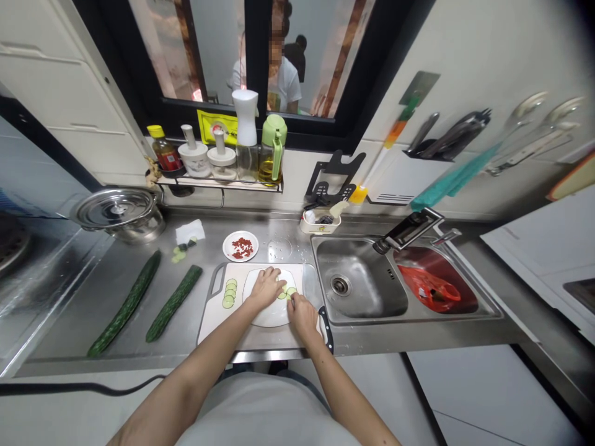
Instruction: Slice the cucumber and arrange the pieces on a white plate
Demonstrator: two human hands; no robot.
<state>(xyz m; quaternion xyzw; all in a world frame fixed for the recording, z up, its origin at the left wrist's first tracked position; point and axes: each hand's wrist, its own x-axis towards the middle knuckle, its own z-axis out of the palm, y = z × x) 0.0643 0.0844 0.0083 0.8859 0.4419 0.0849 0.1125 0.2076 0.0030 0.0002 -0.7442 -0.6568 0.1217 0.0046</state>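
A white plate (260,314) lies on the cutting board (211,327), with a few cucumber slices (282,295) at its right side. My left hand (266,288) rests over the plate, fingers stretched out, its thumb close to those slices. At the plate's right edge my right hand (303,317) is closed, its thumb and fingertips pinching a cucumber slice (290,291). Several overlapping cucumber slices (229,293) form a row on the board's left. A cleaver (326,329) with a black riveted handle lies along the board's right edge, partly hidden by my right hand.
Two whole cucumbers (173,303) lie left of the board. Behind it is a small plate of chopped red pieces (240,246). A lidded pot (134,217) stands back left; a double sink (367,279) with a red bag (430,290) is on the right. Bottles (272,148) line a shelf.
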